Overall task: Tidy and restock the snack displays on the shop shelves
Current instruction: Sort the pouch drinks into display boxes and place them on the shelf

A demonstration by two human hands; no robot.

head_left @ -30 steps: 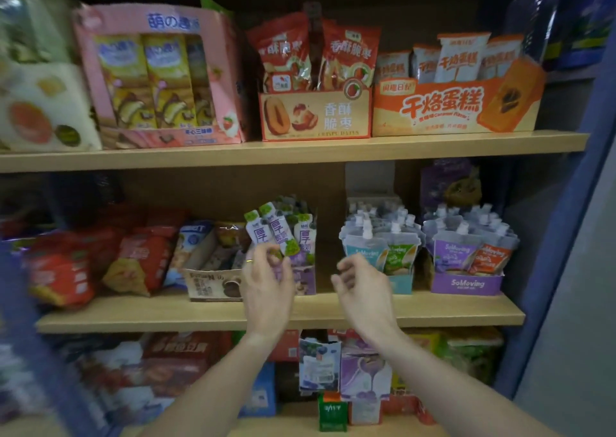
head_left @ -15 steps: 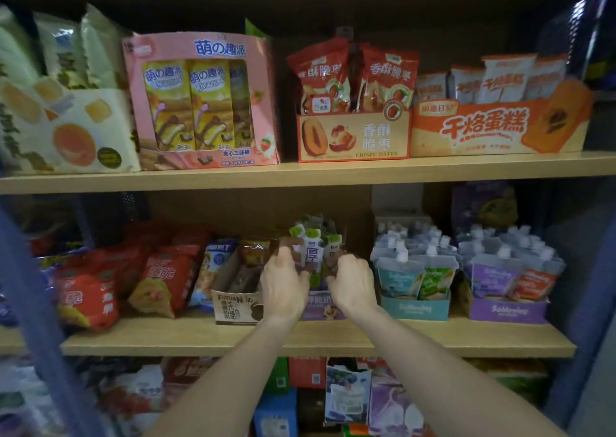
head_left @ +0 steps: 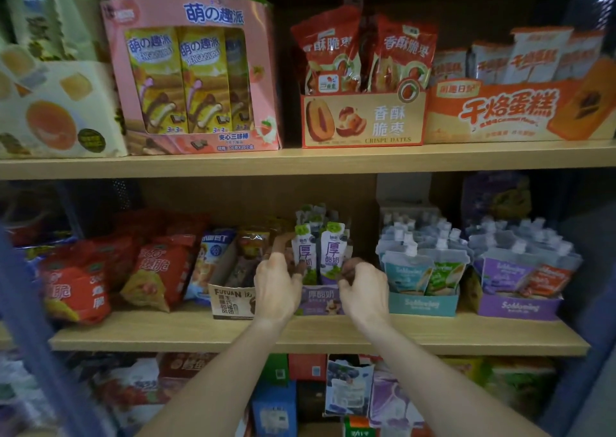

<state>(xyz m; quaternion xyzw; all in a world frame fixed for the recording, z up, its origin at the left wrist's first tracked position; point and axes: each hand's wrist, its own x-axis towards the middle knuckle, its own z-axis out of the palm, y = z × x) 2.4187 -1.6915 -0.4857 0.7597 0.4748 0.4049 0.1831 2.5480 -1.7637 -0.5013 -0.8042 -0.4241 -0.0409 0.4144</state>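
Note:
On the middle shelf (head_left: pixel 320 331) stands a small purple display box (head_left: pixel 320 304) with several white-and-purple yogurt pouches (head_left: pixel 331 253) upright in it. My left hand (head_left: pixel 278 286) is at the box's left side, its thumb on the front of the left pouch and its fingers reaching up along the pack. My right hand (head_left: pixel 363 291) is at the right side, its curled fingers pinching the lower edge of the right pouch. The pouches' lower parts are hidden by both hands.
Left of the purple box is a brown FUTUAN carton (head_left: pixel 230 300), then red snack bags (head_left: pixel 156 269). To the right are a teal box of spout pouches (head_left: pixel 423 303) and a purple one (head_left: pixel 520 306). The upper shelf carries pink (head_left: pixel 193 69), date (head_left: pixel 363 119) and orange cake boxes (head_left: pixel 513 113).
My left hand held tilted pouches above the box and my right hand hung free. Both hands closed in on the pouches, which now stand upright in the box. The view has moved closer.

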